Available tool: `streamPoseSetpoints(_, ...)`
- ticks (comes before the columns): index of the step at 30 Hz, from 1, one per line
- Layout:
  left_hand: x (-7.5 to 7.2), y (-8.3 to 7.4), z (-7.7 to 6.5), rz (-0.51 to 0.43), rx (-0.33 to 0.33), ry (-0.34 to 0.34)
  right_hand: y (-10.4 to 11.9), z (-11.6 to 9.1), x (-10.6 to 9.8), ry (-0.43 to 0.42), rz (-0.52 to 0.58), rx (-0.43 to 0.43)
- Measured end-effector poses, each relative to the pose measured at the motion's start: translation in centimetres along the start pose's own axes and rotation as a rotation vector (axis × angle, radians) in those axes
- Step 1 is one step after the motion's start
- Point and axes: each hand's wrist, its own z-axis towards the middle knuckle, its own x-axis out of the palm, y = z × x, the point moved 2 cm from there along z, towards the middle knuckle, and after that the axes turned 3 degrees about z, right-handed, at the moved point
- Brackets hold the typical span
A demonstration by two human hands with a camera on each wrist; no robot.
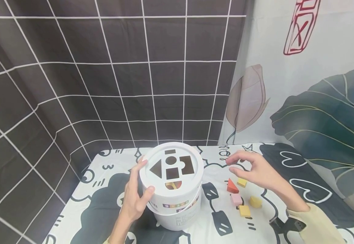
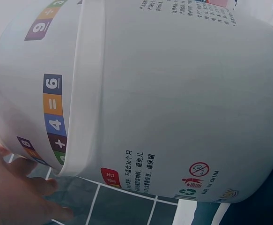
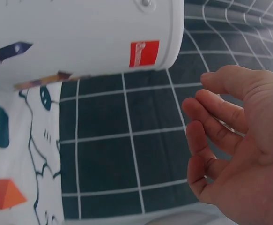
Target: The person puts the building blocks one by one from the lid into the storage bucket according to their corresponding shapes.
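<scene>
A white bucket point(image 1: 183, 221) stands upright on the patterned cloth, topped by a white lid point(image 1: 192, 183) with several shaped holes. Something yellow and orange shows through the half-round hole. My left hand point(image 1: 135, 196) holds the bucket at its left side, thumb on the lid's rim and fingers spread along the edge. To the right of the bucket, my right hand point(image 1: 255, 168) hovers with loosely bent fingers and nothing between them. Below it lie a red triangular block point(image 1: 232, 186), a pink block point(image 1: 236, 200) and yellow blocks point(image 1: 244, 211).
Cloth with cartoon drawings point(image 1: 104, 176) covers the table. Behind the bucket hangs a dark curtain with a white grid point(image 1: 168, 108); a white curtain with leaf prints point(image 1: 317, 125) hangs at the right. A red label point(image 3: 144, 53) marks the bucket's side.
</scene>
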Motion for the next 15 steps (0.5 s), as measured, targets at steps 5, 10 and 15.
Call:
streamPoseSetpoints(5, 0.1, 0.0, 0.0, -0.006, 0.002, 0.001, -0.9, -1.5, -0.4, -0.030, -0.026, 0.033)
streamPoseSetpoints(10, 0.1, 0.1, -0.1, -0.005, 0.002, 0.002, -1.9, -3.0, -0.6, -0.044, -0.057, 0.079)
streamPoseSetpoints(15, 0.0, 0.1, 0.0, -0.007, -0.007, 0.003, -2.7, -4.4, -0.6, -0.049, -0.073, 0.140)
